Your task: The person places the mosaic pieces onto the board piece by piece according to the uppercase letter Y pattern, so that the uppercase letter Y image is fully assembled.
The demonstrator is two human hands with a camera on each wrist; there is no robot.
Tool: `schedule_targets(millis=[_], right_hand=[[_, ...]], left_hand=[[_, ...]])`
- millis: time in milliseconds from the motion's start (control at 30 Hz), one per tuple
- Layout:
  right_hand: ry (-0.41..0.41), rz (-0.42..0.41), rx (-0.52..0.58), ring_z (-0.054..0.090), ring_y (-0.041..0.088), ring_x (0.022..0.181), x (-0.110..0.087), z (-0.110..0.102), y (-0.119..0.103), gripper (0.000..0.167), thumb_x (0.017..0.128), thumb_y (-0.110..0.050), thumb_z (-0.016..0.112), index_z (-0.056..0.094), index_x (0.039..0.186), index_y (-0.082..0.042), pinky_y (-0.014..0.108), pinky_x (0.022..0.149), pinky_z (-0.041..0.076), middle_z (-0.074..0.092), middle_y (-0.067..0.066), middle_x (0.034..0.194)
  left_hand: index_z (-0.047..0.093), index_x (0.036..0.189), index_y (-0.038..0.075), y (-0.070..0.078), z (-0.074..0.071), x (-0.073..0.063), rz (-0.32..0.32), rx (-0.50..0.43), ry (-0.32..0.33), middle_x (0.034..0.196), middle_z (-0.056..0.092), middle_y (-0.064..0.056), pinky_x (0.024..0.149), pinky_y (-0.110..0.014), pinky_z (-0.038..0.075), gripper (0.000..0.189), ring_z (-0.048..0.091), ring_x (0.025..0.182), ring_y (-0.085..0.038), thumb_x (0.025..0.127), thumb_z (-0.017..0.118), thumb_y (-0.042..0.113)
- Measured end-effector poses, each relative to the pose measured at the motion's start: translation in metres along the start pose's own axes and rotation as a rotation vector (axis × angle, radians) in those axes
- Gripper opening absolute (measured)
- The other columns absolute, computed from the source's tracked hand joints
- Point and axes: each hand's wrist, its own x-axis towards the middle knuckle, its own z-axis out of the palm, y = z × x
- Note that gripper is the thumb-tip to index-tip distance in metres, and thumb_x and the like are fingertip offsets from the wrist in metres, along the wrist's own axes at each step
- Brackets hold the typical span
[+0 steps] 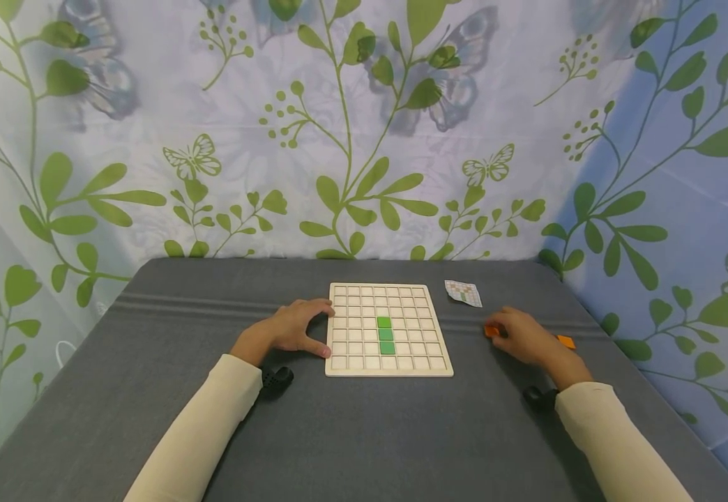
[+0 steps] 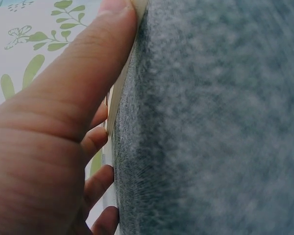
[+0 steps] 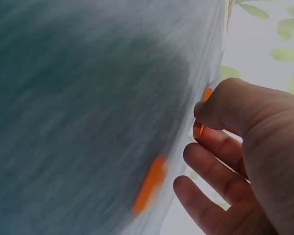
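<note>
A pale wooden grid board lies flat on the grey table, with green tiles in a column of three of its squares. At the board's left edge, my left hand rests with thumb and fingers spread apart. The left wrist view shows the thumb against the board's thin edge. To the right of the board, my right hand pinches an orange tile between thumb and forefinger. A second orange tile lies on the table beside the right wrist.
Behind my right hand, a small slip of paper with a printed coloured grid lies near the board's upper right corner. A dark grey cloth covers the table. Curtains with leaves and butterflies hang behind it and at both sides.
</note>
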Motion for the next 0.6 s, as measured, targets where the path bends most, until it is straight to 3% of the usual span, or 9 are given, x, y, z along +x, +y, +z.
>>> schedule_targets(millis=[267, 600], right_hand=[[-0.007, -0.032, 0.01, 0.06, 0.029, 0.093, 0.044, 0.001, -0.027, 0.025, 0.091, -0.002, 0.074, 0.071, 0.116, 0.001, 0.049, 0.08, 0.052, 0.06, 0.009, 0.102], [-0.02, -0.129, 0.063, 0.061, 0.031, 0.098, 0.11, 0.015, -0.083, 0.033, 0.094, -0.005, 0.073, 0.066, 0.124, 0.004, 0.044, 0.083, 0.053, 0.062, 0.014, 0.11]], left_hand=[[0.048, 0.149, 0.017, -0.001, 0.0, -0.001, 0.008, 0.011, 0.002, 0.161, 0.034, -0.005, 0.109, -0.068, 0.024, 0.084, 0.029, 0.146, -0.037, 0.082, 0.081, 0.056], [0.049, 0.147, 0.017, -0.002, 0.001, 0.0, 0.018, 0.002, 0.01, 0.161, 0.034, -0.006, 0.107, -0.072, 0.024, 0.083, 0.03, 0.145, -0.039, 0.081, 0.083, 0.054]])
